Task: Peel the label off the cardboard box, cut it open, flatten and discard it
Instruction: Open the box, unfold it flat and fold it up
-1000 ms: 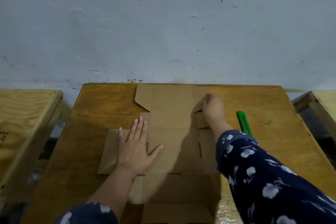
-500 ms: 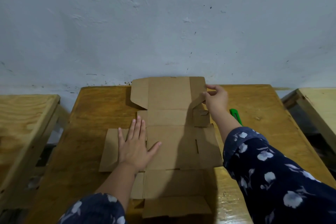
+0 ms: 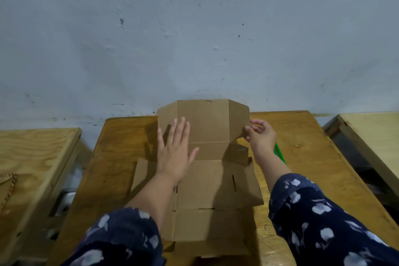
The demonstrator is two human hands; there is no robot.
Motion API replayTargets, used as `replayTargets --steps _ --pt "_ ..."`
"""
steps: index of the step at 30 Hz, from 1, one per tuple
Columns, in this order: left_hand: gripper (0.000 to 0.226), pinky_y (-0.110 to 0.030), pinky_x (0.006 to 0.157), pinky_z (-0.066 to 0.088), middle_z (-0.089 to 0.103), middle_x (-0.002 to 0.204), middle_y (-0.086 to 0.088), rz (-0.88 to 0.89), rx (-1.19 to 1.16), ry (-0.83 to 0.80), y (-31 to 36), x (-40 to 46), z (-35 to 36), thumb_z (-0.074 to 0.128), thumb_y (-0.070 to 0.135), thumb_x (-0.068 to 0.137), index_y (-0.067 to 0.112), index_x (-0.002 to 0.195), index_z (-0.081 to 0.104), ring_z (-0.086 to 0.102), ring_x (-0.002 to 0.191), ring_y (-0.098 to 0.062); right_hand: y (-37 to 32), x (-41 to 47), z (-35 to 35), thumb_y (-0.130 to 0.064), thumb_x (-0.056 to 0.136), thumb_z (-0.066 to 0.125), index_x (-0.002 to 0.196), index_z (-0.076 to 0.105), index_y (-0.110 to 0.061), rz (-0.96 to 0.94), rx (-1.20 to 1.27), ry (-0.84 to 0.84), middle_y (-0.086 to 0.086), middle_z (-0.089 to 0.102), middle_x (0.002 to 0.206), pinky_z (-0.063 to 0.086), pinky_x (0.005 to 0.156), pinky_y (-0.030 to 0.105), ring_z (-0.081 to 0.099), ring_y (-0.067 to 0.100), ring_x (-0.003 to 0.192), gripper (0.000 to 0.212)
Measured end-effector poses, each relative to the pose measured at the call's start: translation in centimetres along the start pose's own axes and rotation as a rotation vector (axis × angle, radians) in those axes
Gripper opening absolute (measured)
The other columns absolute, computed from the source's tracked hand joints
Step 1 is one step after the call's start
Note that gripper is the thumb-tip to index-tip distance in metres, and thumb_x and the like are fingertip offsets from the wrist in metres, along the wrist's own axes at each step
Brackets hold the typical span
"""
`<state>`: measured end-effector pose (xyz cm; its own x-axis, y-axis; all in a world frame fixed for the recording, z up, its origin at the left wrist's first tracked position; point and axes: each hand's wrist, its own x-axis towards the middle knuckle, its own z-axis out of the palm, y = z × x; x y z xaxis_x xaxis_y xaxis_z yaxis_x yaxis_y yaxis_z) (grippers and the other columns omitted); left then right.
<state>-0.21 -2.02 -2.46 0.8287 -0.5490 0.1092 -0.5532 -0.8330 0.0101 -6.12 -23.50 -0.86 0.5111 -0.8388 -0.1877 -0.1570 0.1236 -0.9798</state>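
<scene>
The brown cardboard box [image 3: 207, 181] lies unfolded on the wooden table [image 3: 306, 157]. Its far panel with two angled side flaps stands raised toward the wall. My left hand [image 3: 174, 153] is spread flat, fingers apart, over the left side of the box where the raised panel meets the flat part. My right hand [image 3: 259, 136] pinches the right side flap of the raised panel between thumb and fingers. No label is visible on the cardboard. A green cutter [image 3: 279, 154] lies on the table just right of my right wrist, mostly hidden by the arm.
A grey-white wall rises directly behind the table. A lighter wooden bench [image 3: 36, 157] stands to the left and another wooden surface [image 3: 371, 136] to the right, each separated from the table by a gap.
The far panel of the box has been lifted from flat to upright by my right hand. My left hand slid forward from the middle panel toward the fold.
</scene>
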Motion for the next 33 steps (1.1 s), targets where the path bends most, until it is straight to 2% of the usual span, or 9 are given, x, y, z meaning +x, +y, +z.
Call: replayTargets --steps 8,11,13,18,21,23,25,27,33 --pt "0.058 -0.057 0.117 -0.005 0.002 0.163 0.000 0.101 -0.073 0.043 -0.6 6.8 -4.0 0.023 0.045 0.102 0.028 0.153 0.001 -0.011 0.149 -0.019 1.1 -0.8 -1.3 0.004 0.088 0.059 0.086 0.055 -0.018 0.065 0.102 -0.042 0.014 0.069 0.101 0.057 0.082 0.039 0.067 0.025 0.094 0.023" --pt "0.049 -0.055 0.117 -0.003 0.038 0.147 -0.003 0.095 -0.159 0.044 -0.2 7.8 -4.1 0.028 0.037 0.103 0.036 0.151 0.018 0.022 0.143 -0.021 1.3 -1.0 -1.8 0.003 0.087 0.060 0.088 0.055 -0.016 0.050 0.110 -0.052 0.016 0.069 0.103 0.057 0.083 0.040 0.067 0.026 0.095 0.020" --pt "0.044 -0.052 0.118 0.002 0.050 0.128 -0.001 0.070 -0.258 0.072 -0.1 8.1 -4.0 0.033 0.033 0.103 0.039 0.147 0.031 0.038 0.129 -0.020 1.5 -1.2 -2.1 -0.002 0.086 0.064 0.095 0.057 -0.016 0.013 0.028 -0.071 0.010 0.068 0.099 0.056 0.080 0.035 0.066 0.027 0.097 0.019" --pt "0.037 -0.046 0.117 0.012 0.052 0.099 0.001 0.083 -0.413 0.108 -0.2 8.1 -3.0 0.045 0.017 0.100 0.034 0.132 0.056 0.051 0.105 -0.020 3.3 -2.5 -3.2 -0.013 0.083 0.071 0.130 0.053 -0.019 0.050 -0.448 -0.312 -0.001 0.059 0.125 0.050 0.085 0.031 0.058 0.020 0.113 0.051" --pt "0.037 -0.045 0.113 0.024 0.054 0.092 0.003 0.073 -0.543 0.136 -0.2 8.1 -2.9 0.046 0.007 0.099 0.029 0.122 0.065 0.054 0.084 -0.003 4.3 -2.5 -3.7 -0.004 0.084 0.067 0.126 0.056 -0.020 0.003 -0.620 -0.306 0.004 0.059 0.127 0.049 0.083 0.027 0.058 0.020 0.112 0.046" --pt "0.034 -0.045 0.105 0.034 0.058 0.091 0.002 0.067 -0.590 0.172 -0.2 8.3 -3.0 0.048 0.008 0.099 0.027 0.118 0.067 0.046 0.075 0.002 4.3 -2.3 -3.7 -0.005 0.085 0.066 0.114 0.057 -0.022 -0.006 -0.619 -0.271 0.003 0.065 0.110 0.050 0.069 0.023 0.061 0.013 0.091 0.036" --pt "0.031 -0.046 0.101 0.039 0.060 0.088 0.004 0.062 -0.631 0.198 -0.2 8.6 -3.0 0.051 0.009 0.098 0.027 0.115 0.069 0.052 0.082 -0.007 4.1 -2.1 -3.3 -0.005 0.085 0.066 0.104 0.054 -0.023 -0.005 -0.601 -0.221 -0.002 0.064 0.091 0.045 0.055 0.020 0.058 0.009 0.076 0.029" --pt "0.026 -0.045 0.099 0.043 0.059 0.084 0.015 0.026 -0.675 0.190 -0.4 9.0 -3.2 0.053 0.014 0.098 0.029 0.110 0.070 0.056 0.094 -0.017 4.3 -1.7 -2.7 -0.006 0.084 0.067 0.100 0.056 -0.023 0.000 -0.580 -0.144 -0.005 0.061 0.085 0.041 0.052 0.019 0.058 0.010 0.076 0.026" --pt "0.022 -0.040 0.088 0.052 0.058 0.084 0.024 0.011 -0.693 0.211 -0.5 10.7 -4.4 0.055 0.019 0.096 0.034 0.104 0.069 0.056 0.102 -0.024 3.9 0.0 -1.3 -0.013 0.086 0.066 0.096 0.060 -0.023 0.054 -0.475 -0.011 -0.001 0.065 0.094 0.048 0.064 0.030 0.059 0.015 0.082 0.015"
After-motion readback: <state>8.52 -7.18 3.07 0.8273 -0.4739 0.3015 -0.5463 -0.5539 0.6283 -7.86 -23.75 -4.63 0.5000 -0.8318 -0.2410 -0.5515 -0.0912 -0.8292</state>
